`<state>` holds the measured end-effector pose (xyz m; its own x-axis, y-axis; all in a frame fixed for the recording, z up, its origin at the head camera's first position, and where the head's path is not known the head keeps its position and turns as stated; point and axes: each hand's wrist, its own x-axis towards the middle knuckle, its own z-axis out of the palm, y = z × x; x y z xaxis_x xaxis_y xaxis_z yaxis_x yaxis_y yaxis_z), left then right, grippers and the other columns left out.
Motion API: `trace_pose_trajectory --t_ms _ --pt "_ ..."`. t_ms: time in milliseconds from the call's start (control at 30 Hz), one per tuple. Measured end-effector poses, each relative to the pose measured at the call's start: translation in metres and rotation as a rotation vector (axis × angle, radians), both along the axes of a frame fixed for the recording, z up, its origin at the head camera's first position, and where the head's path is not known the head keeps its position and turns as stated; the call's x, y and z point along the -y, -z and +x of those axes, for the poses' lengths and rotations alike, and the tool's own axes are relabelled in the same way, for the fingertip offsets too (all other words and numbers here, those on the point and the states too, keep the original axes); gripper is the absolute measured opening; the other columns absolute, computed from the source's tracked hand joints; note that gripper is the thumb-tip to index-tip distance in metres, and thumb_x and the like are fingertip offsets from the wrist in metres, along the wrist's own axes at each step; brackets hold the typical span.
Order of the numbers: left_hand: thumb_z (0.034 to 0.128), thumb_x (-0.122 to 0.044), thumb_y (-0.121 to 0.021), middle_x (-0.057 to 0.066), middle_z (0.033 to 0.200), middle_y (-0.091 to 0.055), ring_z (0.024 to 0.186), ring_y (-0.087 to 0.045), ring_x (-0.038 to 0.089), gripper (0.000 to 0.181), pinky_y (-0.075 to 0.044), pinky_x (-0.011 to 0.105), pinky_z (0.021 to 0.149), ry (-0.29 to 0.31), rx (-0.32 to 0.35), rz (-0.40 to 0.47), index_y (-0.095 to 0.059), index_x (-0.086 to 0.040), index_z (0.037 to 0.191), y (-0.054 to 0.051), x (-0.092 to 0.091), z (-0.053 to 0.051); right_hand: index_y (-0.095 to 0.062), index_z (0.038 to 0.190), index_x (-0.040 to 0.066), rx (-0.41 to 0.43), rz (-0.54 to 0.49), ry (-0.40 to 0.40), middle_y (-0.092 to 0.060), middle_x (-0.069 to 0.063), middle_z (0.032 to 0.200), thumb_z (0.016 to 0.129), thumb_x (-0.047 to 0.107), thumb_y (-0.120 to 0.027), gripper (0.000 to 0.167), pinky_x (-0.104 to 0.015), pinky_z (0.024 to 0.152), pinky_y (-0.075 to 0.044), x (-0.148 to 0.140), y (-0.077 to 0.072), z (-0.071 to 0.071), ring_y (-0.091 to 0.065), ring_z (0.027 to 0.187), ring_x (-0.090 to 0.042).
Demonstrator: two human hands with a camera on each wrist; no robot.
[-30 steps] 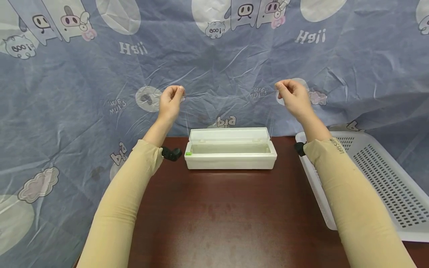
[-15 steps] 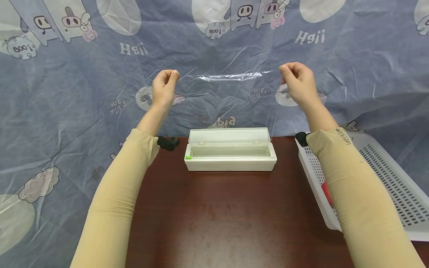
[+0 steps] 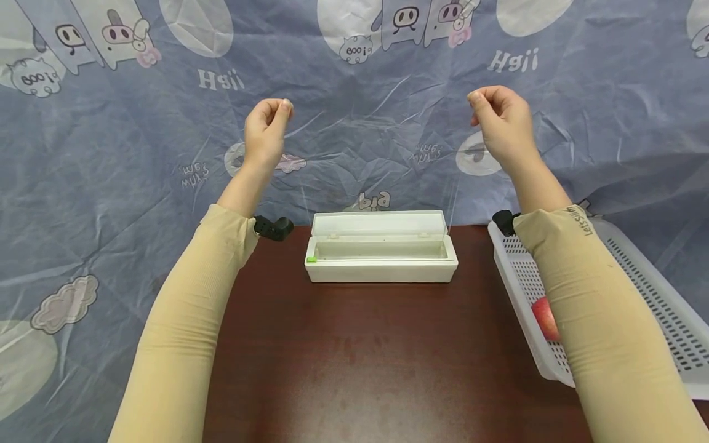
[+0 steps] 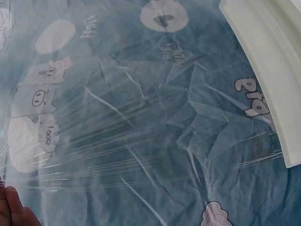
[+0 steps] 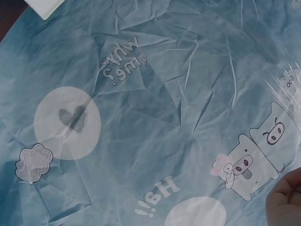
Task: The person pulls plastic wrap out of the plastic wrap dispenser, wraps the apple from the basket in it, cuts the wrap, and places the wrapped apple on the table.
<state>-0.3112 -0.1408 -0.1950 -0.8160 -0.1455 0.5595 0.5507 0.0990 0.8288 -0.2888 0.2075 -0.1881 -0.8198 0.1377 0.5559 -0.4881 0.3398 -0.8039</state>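
Head view looks forward, down; wrist views (nearer) share cloth [image 3: 354,83].

Wrinkled blue-grey cloth [image 3: 138,154] across back and along both sides, printed with cartoon pigs [image 3: 402,27], pale circles [image 3: 197,27], pinkish cloud [image 3: 64,304], white lettering [image 3: 205,79]. Below, dark reddish-brown table [image 3: 343,344], smooth, catching soft pale glare toward front.
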Motion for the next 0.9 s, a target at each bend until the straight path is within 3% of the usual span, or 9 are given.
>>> trace_pose_trajectory --t_ms 100,267,500,733,900 --pt "0.0960 -0.011 -0.053 -0.001 0.083 -0.055 0.085 -0.051 0.011 0.014 -0.039 0.021 0.082 0.006 0.004 0.004 -0.058 -0.008 0.084 -0.003 -0.001 0.003 -0.061 0.082 0.019 -0.004 -0.004 0.005 -0.051 0.007 0.063 0.093 0.020 -0.058 0.012 -0.019 0.056 -0.032 0.000 -0.001 0.000 -0.050 0.065 -0.006" --pt "0.0964 -0.008 -0.051 0.000 0.081 -0.054 0.082 -0.050 0.011 0.015 -0.039 0.020 0.080 0.012 -0.009 0.007 -0.056 -0.008 0.082 -0.015 -0.006 0.017 -0.061 0.081 0.016 -0.039 -0.031 0.009 -0.051 0.006 0.062 0.093 0.018 -0.058 0.013 -0.019 0.055 -0.031 -0.001 -0.005 -0.001 -0.050 0.064 -0.006" --pt "0.0958 -0.008 -0.053 0.001 0.081 -0.055 0.084 -0.051 0.012 0.016 -0.040 0.018 0.083 0.027 -0.058 0.076 -0.056 -0.009 0.081 -0.020 -0.001 0.002 -0.062 0.081 0.016 -0.064 -0.095 -0.010 -0.053 0.004 0.066 0.094 0.014 -0.057 0.014 -0.017 0.053 -0.030 0.001 -0.019 0.001 -0.052 0.064 -0.007" --pt "0.0946 -0.005 -0.053 0.002 0.079 -0.055 0.082 -0.052 0.012 0.017 -0.041 0.020 0.083 0.035 -0.108 0.127 -0.057 -0.007 0.078 -0.034 0.000 0.004 -0.062 0.082 0.014 -0.114 -0.111 -0.034 -0.054 0.002 0.075 0.094 0.012 -0.056 0.014 -0.016 0.052 -0.031 0.002 -0.034 0.008 -0.051 0.064 -0.007" --pt "0.0944 -0.007 -0.055 0.001 0.081 -0.056 0.083 -0.052 0.012 0.016 -0.040 0.019 0.081 0.038 -0.088 0.125 -0.058 -0.008 0.079 -0.033 0.004 0.013 -0.062 0.081 0.014 -0.102 -0.076 -0.024 -0.053 0.003 0.066 0.094 0.014 -0.057 0.013 -0.017 0.051 -0.028 0.003 -0.034 0.021 -0.050 0.064 -0.008"
